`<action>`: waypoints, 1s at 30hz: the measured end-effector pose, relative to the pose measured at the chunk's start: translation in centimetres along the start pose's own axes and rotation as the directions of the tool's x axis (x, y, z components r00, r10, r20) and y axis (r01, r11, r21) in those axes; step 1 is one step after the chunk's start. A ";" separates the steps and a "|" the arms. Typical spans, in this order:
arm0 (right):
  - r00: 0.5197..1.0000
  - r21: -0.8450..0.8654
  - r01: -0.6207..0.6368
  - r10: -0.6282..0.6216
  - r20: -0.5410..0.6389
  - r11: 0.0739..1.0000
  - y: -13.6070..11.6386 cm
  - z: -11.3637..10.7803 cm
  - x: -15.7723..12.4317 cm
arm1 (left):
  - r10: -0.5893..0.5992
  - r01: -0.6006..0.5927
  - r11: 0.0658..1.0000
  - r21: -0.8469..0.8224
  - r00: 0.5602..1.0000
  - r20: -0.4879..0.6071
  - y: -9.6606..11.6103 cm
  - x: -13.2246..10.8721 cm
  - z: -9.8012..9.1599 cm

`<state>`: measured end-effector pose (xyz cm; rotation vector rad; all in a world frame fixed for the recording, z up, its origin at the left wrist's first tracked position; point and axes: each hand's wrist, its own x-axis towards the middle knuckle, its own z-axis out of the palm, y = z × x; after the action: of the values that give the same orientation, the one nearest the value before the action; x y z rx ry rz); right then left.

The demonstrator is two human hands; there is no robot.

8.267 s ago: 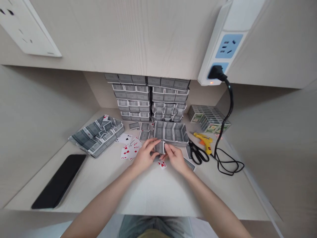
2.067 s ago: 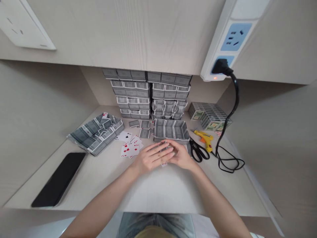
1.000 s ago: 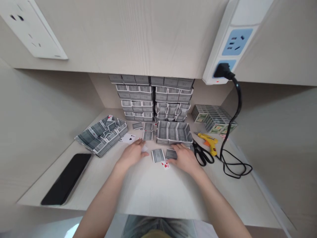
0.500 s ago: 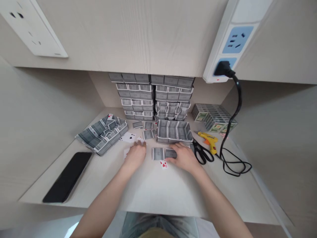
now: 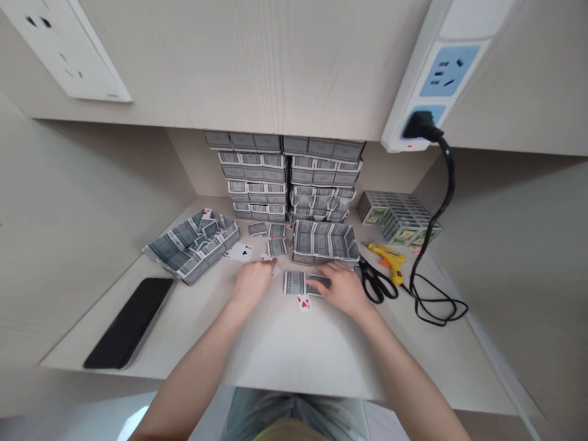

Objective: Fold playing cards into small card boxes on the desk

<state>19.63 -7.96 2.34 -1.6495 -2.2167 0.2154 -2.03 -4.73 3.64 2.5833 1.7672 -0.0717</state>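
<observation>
My left hand (image 5: 250,284) is closed, its fingertips at a white playing card (image 5: 276,271) that shows only in part. My right hand (image 5: 342,288) has its thumb and index finger apart, and the thumb lies over a patterned card (image 5: 318,284) on the table. Beside that, another face-down card (image 5: 294,283) lies flat. An eight of hearts (image 5: 304,303) pokes out below the two. Just beyond my right hand stands an open box made of cards (image 5: 325,242). Small card pieces (image 5: 276,247) lie to its left.
Stacked card boxes (image 5: 257,168) stand at the back. A larger card tray (image 5: 193,248) and a black phone (image 5: 131,323) lie on the left. Black scissors (image 5: 376,283), a yellow glue gun (image 5: 388,260) with a looping cable, and picture-sided blocks (image 5: 397,217) are on the right.
My left hand has turned and its fingertips have shifted right, with a white card now showing at them. My right thumb has moved up over the patterned card. The view has shifted slightly.
</observation>
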 end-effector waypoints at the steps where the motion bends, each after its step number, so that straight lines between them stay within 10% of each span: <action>1: 1.000 0.035 0.004 -0.003 -0.026 0.999 0.0 0.0 0.0 | -0.001 0.000 1.000 -0.014 1.000 -0.015 0.0 0.0 0.0; 6: 0.994 0.401 0.027 0.018 -0.106 0.916 -0.3 0.4 0.1 | 0.146 -0.178 0.980 -0.085 0.944 -0.297 0.0 0.1 0.6; 10: 0.988 0.805 -0.133 0.143 0.060 0.578 -0.9 1.4 0.4 | 0.374 -0.522 0.852 -0.030 0.650 -0.662 0.8 -0.2 1.1; 13: 0.959 0.941 -0.276 0.124 0.255 0.196 -1.3 1.6 0.5 | 0.534 -0.721 0.687 0.091 0.416 -0.736 2.2 -0.7 1.4; 15: 0.944 0.949 -0.316 0.115 0.311 0.025 -1.5 1.3 0.5 | 0.590 -0.789 0.603 0.116 0.343 -0.731 3.2 -1.0 1.7; 30: 0.913 0.918 -0.376 0.119 0.390 -0.127 -1.1 0.8 0.6 | 0.539 -0.841 0.529 -0.116 0.439 -0.719 4.4 -1.2 1.9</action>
<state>18.20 -7.68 2.10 -0.9618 -0.8984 1.7407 1.58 -7.56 1.71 2.8271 0.3621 1.1715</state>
